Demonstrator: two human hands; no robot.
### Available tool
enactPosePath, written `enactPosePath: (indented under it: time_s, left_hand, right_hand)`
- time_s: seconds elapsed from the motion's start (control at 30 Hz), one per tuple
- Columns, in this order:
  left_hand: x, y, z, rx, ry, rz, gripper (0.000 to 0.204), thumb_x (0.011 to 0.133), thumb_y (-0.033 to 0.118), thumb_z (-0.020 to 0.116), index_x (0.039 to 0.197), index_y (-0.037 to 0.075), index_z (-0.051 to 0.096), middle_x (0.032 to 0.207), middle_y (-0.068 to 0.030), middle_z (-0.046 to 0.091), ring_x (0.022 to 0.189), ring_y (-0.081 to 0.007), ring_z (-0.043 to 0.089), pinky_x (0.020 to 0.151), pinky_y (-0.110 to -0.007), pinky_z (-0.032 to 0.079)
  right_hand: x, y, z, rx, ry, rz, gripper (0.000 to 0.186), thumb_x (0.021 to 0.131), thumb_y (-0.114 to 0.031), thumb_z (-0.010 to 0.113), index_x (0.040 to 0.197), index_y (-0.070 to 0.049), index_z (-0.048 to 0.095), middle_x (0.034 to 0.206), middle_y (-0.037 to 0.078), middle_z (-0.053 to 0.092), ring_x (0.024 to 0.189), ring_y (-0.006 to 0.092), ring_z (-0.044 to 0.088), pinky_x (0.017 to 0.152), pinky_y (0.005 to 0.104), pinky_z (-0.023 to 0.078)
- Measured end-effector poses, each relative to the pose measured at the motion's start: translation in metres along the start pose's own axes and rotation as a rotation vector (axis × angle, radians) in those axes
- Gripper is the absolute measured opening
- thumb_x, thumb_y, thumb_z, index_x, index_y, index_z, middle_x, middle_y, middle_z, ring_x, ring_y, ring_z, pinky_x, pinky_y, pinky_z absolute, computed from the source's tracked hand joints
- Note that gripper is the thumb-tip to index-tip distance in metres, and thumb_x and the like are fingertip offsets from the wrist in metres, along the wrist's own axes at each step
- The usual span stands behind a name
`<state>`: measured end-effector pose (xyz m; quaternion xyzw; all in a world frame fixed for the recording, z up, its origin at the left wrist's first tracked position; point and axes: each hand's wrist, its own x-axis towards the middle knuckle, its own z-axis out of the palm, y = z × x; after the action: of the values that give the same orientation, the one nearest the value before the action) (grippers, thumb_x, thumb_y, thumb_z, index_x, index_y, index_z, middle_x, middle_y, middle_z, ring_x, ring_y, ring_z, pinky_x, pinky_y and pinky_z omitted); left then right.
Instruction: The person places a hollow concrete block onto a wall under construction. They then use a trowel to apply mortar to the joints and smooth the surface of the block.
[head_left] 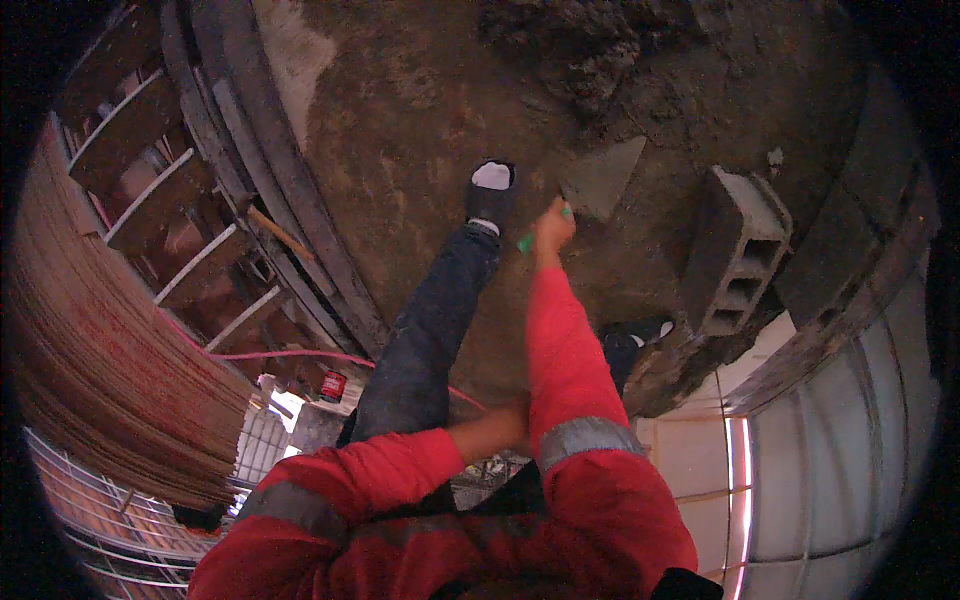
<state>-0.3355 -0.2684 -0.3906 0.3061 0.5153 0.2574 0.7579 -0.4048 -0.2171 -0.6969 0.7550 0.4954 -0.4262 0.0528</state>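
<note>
My right hand [552, 226] reaches forward and grips the green handle of a trowel [603, 178], whose grey triangular blade rests on the wet mortar-covered floor [420, 120]. The sleeve is red with a grey reflective band. My left forearm [488, 432] crosses my body, and its hand is hidden behind the right sleeve. My leg in dark trousers stretches ahead, with a black shoe and white sock [491, 188] just left of the trowel. The other shoe [637, 333] shows beside my right arm.
A grey hollow concrete block [740, 250] stands on the slab's right edge. A heap of dark mortar [600, 50] lies at the far end. Wooden formwork rungs [160, 180], a brick wall [90, 350], a pink string [280, 355], a red can [332, 385] and wire mesh [110, 520] are left.
</note>
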Motion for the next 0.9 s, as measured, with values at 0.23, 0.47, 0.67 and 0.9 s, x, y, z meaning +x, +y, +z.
enactPosePath:
  time_s: [0.23,0.47,0.67,0.9]
  left_hand:
    - [-0.001,-0.007,0.023,-0.040,0.106,0.021,0.039,0.077,0.039,0.057,0.101,0.009,0.063,0.109,-0.0160,0.060,0.100,-0.0325,0.057,0.083,-0.045,0.044]
    - [-0.003,-0.010,0.026,0.037,0.031,-0.015,0.040,0.077,0.041,0.057,0.101,0.009,0.064,0.109,-0.0162,0.060,0.100,-0.0325,0.057,0.083,-0.044,0.044]
    - [0.008,-0.017,0.033,0.061,0.025,-0.058,0.041,0.078,0.042,0.056,0.100,0.008,0.064,0.109,-0.0163,0.060,0.100,-0.0324,0.057,0.084,-0.044,0.045]
    - [0.018,-0.015,0.017,0.205,-0.220,-0.185,0.043,0.078,0.043,0.056,0.100,0.008,0.064,0.109,-0.0165,0.060,0.101,-0.0324,0.057,0.084,-0.043,0.045]
  right_hand:
    - [0.015,-0.091,0.139,0.762,0.024,0.691,0.024,0.086,-0.024,0.050,0.086,-0.001,0.056,0.076,0.013,0.063,0.067,0.0285,0.062,0.059,0.0426,0.050]
    - [-0.019,-0.111,0.144,0.014,0.173,0.292,0.029,0.083,-0.020,0.058,0.095,0.006,0.054,0.086,0.018,0.062,0.069,0.0312,0.062,0.060,0.0396,0.051]
    - [0.053,-0.165,0.134,0.785,-0.437,-0.044,0.017,0.080,-0.011,0.060,0.080,-0.002,0.046,0.065,0.010,0.054,0.047,0.0193,0.052,0.043,0.0355,0.045]
    - [0.074,-0.185,0.013,0.673,-0.597,-0.229,0.020,0.080,-0.014,0.063,0.086,-0.003,0.048,0.058,0.005,0.050,0.044,0.0147,0.048,0.040,0.0309,0.043]
